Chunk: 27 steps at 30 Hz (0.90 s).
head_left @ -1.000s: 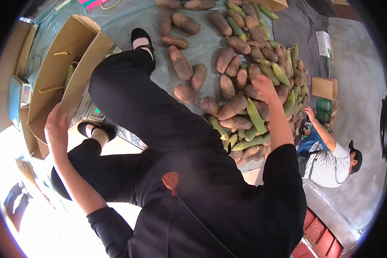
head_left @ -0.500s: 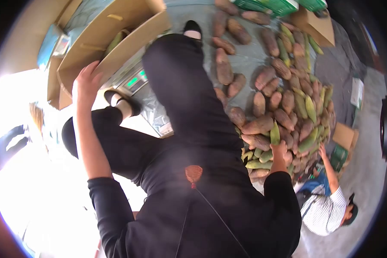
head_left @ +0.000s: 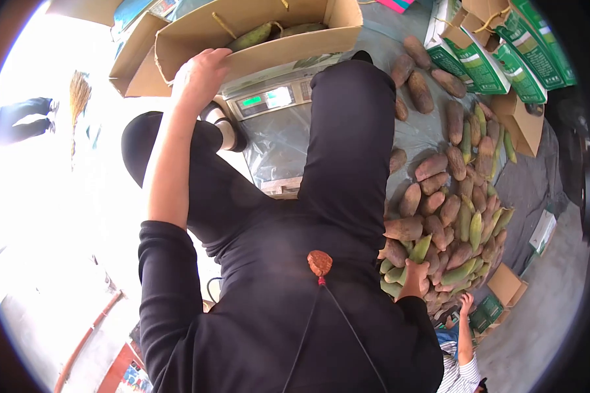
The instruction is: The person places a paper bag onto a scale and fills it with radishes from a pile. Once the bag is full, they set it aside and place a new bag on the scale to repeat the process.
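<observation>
My left hand point(head_left: 202, 73) rests on the near edge of an open cardboard box point(head_left: 295, 51), its fingers closed over the rim. Inside the box lie green produce pieces point(head_left: 250, 38). Under the box is a scale point(head_left: 269, 99) with a lit green display. On the right, my right hand point(head_left: 415, 274) is wrapped round the lower end of a green elongated fruit point(head_left: 420, 249). Beside it spreads a large pile of reddish-brown tubers point(head_left: 432, 166) mixed with green ones.
Green and white cartons point(head_left: 485, 65) stand at the upper right. Another person's hand point(head_left: 465, 302) is raised beyond the pile at the lower right, near a small open box point(head_left: 506, 284). A broom point(head_left: 79, 95) is at the left.
The view has turned, so the box, scale and pile appear shifted. Both my hands keep their holds. The other person's arm now appears lower in view.
</observation>
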Available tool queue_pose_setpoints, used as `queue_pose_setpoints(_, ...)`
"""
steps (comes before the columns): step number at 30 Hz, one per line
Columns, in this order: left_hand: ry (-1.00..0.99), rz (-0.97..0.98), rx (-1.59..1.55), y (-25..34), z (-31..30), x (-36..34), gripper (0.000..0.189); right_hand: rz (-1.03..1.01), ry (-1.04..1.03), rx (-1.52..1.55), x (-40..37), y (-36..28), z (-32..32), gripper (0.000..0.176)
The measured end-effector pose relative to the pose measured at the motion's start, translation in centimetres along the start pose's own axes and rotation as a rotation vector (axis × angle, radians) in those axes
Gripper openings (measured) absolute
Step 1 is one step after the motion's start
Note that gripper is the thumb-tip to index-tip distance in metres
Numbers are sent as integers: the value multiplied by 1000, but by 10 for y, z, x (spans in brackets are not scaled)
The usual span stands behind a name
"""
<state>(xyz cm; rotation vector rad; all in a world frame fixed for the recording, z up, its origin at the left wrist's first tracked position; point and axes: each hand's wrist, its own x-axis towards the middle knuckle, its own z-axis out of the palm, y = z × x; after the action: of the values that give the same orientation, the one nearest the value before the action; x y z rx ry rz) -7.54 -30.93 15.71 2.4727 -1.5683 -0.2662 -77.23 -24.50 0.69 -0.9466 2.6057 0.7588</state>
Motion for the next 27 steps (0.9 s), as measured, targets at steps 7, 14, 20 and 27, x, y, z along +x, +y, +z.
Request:
queue_pose_setpoints(7,-11,-4,29,4,-3,-1,28,-357,181,525,22,-12,-30,61)
queue_pose_setpoints(14,-12,21,71,4,-5,1,26,-1016,104,959,-69,-176,-188,50)
queue_pose_setpoints(20,-22,11,59,3,-5,2,23,-1648,167,997,-205,-310,-304,55)
queue_pose_setpoints(27,-11,49,62,5,-9,3,26,-2131,277,680,-335,-418,-325,53)
